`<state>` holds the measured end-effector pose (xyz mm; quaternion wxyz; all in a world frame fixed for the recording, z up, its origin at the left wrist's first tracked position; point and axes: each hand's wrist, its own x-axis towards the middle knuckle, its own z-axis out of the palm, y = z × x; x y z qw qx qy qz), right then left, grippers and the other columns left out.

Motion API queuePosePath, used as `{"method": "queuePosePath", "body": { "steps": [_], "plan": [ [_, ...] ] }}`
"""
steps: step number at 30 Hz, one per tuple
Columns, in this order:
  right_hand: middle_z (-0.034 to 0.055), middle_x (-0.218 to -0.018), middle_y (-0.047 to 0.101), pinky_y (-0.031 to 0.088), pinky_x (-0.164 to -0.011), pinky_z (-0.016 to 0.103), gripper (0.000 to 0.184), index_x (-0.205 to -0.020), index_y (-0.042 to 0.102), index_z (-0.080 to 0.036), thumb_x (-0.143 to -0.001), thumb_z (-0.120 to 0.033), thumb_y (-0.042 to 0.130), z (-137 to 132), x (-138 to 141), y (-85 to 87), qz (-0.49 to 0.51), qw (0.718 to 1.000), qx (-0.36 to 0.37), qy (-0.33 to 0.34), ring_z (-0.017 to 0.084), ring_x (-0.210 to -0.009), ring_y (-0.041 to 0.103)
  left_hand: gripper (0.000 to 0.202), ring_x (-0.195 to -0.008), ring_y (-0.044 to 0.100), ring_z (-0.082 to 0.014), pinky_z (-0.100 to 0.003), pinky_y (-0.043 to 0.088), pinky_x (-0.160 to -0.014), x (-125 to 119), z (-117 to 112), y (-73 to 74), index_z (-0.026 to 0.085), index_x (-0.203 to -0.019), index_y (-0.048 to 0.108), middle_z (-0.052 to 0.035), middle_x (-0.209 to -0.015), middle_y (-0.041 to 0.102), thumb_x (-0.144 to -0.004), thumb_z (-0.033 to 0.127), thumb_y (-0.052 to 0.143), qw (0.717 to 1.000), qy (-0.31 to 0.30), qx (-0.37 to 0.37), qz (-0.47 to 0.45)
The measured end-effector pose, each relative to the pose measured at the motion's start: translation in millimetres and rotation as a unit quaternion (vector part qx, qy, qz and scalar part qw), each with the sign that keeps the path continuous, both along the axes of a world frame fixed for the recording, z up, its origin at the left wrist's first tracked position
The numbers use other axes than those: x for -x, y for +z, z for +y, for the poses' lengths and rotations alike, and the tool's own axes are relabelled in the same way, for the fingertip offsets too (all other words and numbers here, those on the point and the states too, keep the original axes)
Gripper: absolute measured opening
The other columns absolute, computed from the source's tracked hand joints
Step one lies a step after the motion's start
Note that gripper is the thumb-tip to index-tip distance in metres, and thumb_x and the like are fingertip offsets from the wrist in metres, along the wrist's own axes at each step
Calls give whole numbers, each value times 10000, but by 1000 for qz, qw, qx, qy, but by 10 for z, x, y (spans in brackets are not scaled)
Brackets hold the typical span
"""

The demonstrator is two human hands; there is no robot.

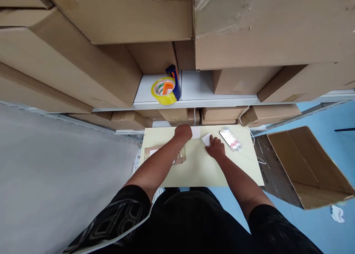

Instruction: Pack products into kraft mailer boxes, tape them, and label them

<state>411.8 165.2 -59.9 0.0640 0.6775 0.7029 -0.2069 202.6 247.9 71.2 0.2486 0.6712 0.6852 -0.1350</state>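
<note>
My left hand (183, 131) rests closed at the far edge of a pale yellow table (199, 169), touching a white paper slip (195, 132). What it holds, if anything, is hidden. My right hand (215, 147) lies on the table with its fingers curled on a small white card (206, 139). A brown taped parcel (163, 154) lies under my left forearm. A white label sheet (230, 138) sits just right of my right hand.
A yellow tape dispenser with a blue handle (165, 89) stands on a white shelf (194, 98) above the table. Large cardboard boxes (124, 17) fill the shelves. An open cardboard box (305, 165) lies on the blue floor at right. A grey wall (55, 165) is at left.
</note>
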Motion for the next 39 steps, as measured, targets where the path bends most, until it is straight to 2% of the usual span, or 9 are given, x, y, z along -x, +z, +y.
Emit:
{"method": "queuePosePath", "body": {
  "steps": [6, 12, 14, 17, 19, 21, 25, 31, 39],
  "plan": [
    [240, -1307, 559, 448, -951, 493, 845, -1614, 258, -73, -906, -426, 553, -64, 13, 297, 31, 999, -2, -4, 389, -1171, 526, 348, -870, 692, -248, -310, 501, -767, 735, -442, 667, 167, -785, 711, -110, -851, 757, -959, 386, 503, 975, 114, -163, -103],
    [229, -1487, 485, 415, -1116, 524, 915, -1612, 291, -115, -871, -523, 640, -659, 760, 1204, 265, 942, -192, 69, 387, -1372, 442, 385, -583, 618, -148, -250, 452, -593, 944, -1361, 1013, 192, -657, 607, -1, -638, 688, -929, 459, 548, 903, 226, -122, -344],
    [208, -1439, 551, 470, -1069, 523, 766, -1546, 426, -142, -883, -472, 623, -841, 1105, 1481, 363, 910, -191, 67, 365, -1308, 523, 351, -653, 647, -162, -262, 484, -636, 919, -1611, 1120, 191, -709, 649, -9, -702, 709, -928, 451, 568, 886, 200, -125, -399],
    [132, -1081, 735, 571, -871, 458, 392, -1156, 712, -172, -918, -444, 562, -978, 1508, 1779, 496, 860, -117, -9, 306, -995, 680, 244, -944, 689, -205, -312, 525, -858, 1021, -1918, 1271, 204, -948, 737, -53, -1007, 757, -929, 419, 624, 849, 79, -180, -491],
    [82, -850, 739, 587, -730, 398, 325, -908, 729, -170, -899, -468, 599, -1015, 1693, 1941, 556, 821, -52, -115, 267, -815, 694, 230, -1089, 656, -226, -347, 494, -981, 1224, -2078, 1322, 215, -1045, 739, -78, -1129, 731, -922, 390, 656, 823, 39, -244, -512],
    [60, -781, 725, 571, -601, 351, 300, -851, 711, -162, -830, -461, 692, -1054, 1850, 2109, 607, 764, -6, -218, 241, -711, 681, 204, -1050, 650, -222, -355, 496, -963, 1501, -2201, 1320, 207, -1017, 729, -82, -1090, 718, -911, 371, 669, 811, 81, -286, -504],
    [51, -805, 724, 499, -439, 288, 303, -916, 702, -146, -702, -334, 804, -1212, 2173, 2460, 690, 669, 21, -277, 184, -593, 630, 221, -781, 621, -163, -293, 498, -733, 2036, -2350, 1272, 180, -907, 675, -32, -880, 688, -884, 399, 680, 774, 208, -199, -563],
    [44, -810, 709, 450, -379, 235, 336, -945, 693, -142, -660, -264, 822, -1481, 2594, 2775, 709, 646, 16, -282, 184, -628, 649, 297, -727, 612, -140, -267, 486, -705, 2513, -2466, 1395, 173, -830, 623, -6, -773, 665, -838, 440, 752, 702, 205, -116, -673],
    [34, -786, 712, 434, -345, 227, 401, -1031, 684, -149, -669, -261, 814, -1671, 2834, 2853, 706, 649, 19, -285, 184, -588, 646, 328, -729, 652, -159, -292, 496, -723, 2881, -2520, 1404, 143, -863, 703, -55, -766, 713, -866, 468, 741, 659, 139, -10, -739]
  ]
}}
